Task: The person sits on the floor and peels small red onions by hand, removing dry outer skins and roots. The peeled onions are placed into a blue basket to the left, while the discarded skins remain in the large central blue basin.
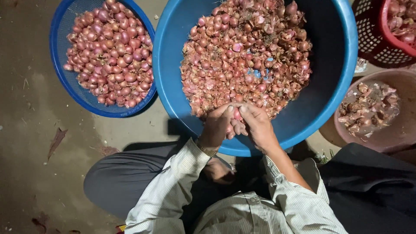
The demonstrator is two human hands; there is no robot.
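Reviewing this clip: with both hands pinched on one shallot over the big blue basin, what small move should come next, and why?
Probably strip the loosened skin off the shallot and let it drop into the blue basin. The left hand and right hand both grip it above the pile of skins, while peeled-looking bulbs sit in the blue basket.

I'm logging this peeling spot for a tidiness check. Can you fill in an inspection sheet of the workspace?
Surface: bare concrete floor, stained, with scraps of dry skin.
Job's things: large blue basin holding shallots mixed with loose skins; one shallot between both hands over its near rim.
Clutter: blue mesh basket of peeled shallots at the left; brown bowl of skins and trimmings at the right; red basket at the top right corner.
Hands: left hand and right hand pinch the shallot together.
Cables: nothing seen.
Surroundings: person's striped sleeves and dark trousers; dark cloth at the lower right.
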